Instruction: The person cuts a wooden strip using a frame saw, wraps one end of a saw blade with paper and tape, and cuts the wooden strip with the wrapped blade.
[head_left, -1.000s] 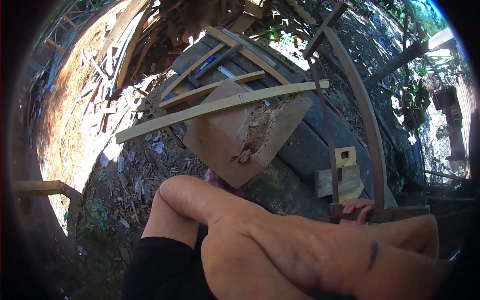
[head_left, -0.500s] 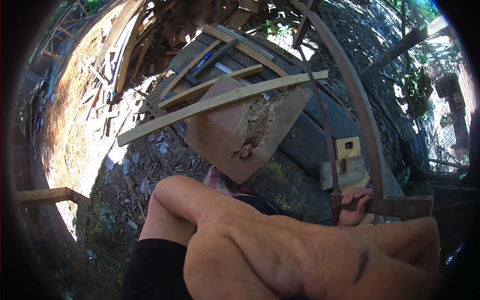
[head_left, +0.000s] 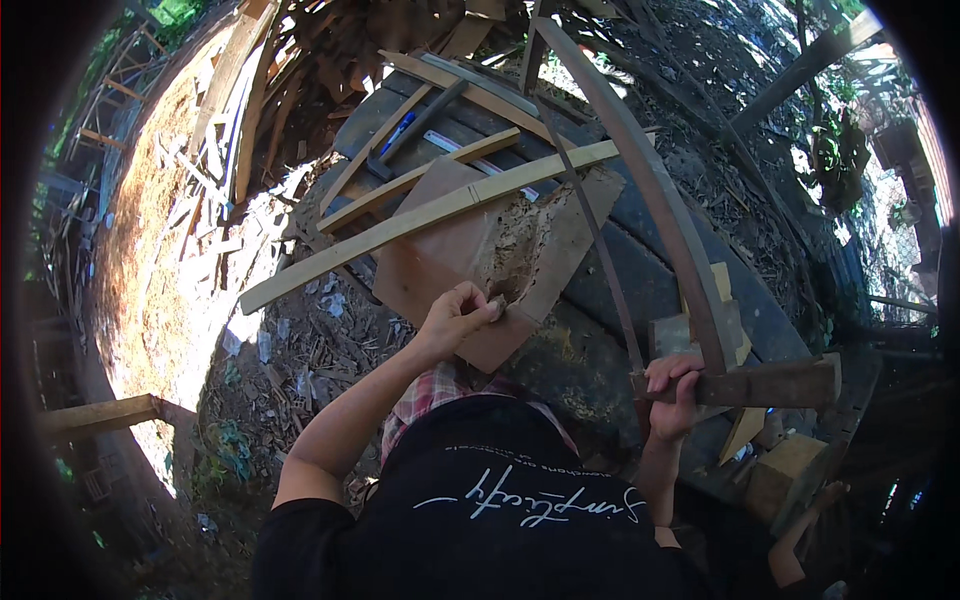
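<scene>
My left hand (head_left: 460,316) reaches forward onto a flat brown board (head_left: 440,262), fingers pinched together at the board's crumbly, damaged patch (head_left: 515,255). Whether something small sits between the fingers I cannot tell. My right hand (head_left: 674,386) is closed around the near end of a big bow saw (head_left: 655,190), where its curved frame meets a wooden crosspiece (head_left: 775,384). The saw's thin blade (head_left: 600,240) runs from that end up across the board. The board lies on a large dark tyre (head_left: 640,275).
A long pale lath (head_left: 400,228) lies across the board, with more laths and a dark tool (head_left: 412,128) behind it. Wooden blocks (head_left: 790,468) sit at the lower right. Scrap timber is piled at the top left, a wooden beam (head_left: 100,414) juts in at the left, and wood chips litter the ground.
A bare forearm that filled the lower picture has swung away. My left hand has stretched out onto the brown board. The right hand has stayed on the saw's end.
</scene>
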